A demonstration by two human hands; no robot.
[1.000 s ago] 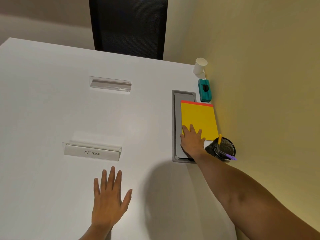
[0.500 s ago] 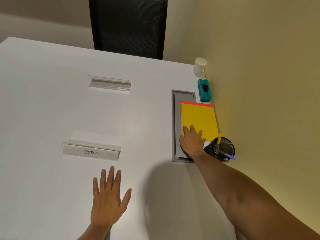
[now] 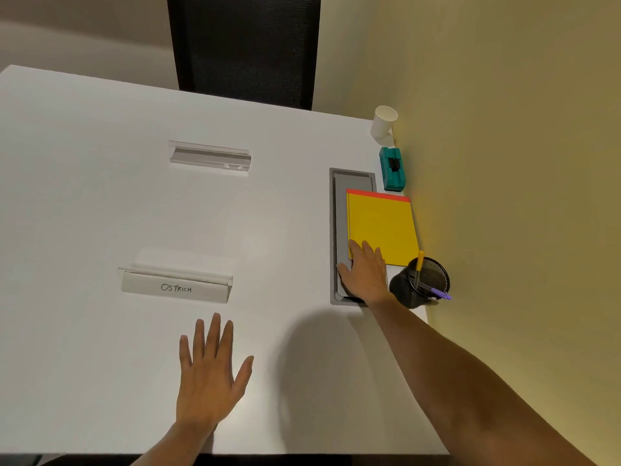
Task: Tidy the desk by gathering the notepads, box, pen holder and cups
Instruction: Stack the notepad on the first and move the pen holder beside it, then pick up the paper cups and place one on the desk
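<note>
A yellow notepad [image 3: 383, 227] with a red top strip lies at the desk's right side, against the wall. My right hand [image 3: 364, 272] rests flat at its near left corner, fingertips on the pad, gripping nothing. A black mesh pen holder [image 3: 420, 285] with a yellow and a purple pen stands just right of that hand. Further back lie a teal box [image 3: 391, 169] and white paper cups [image 3: 383, 124] in the corner. My left hand [image 3: 210, 371] lies flat on the desk near the front edge, fingers spread, empty.
A grey cable tray [image 3: 336, 210] is set into the white desk [image 3: 100, 196], partly under the notepad. Two clear name stands sit mid-desk, the near stand [image 3: 176, 284] reading "OSTRICH", the far stand [image 3: 210, 156] blank. A black mesh chair [image 3: 243, 45] stands behind. The yellow wall [image 3: 504, 163] borders the right.
My right hand has drawn back slightly towards me along the notepad's near corner. The notepad and my left hand have barely moved.
</note>
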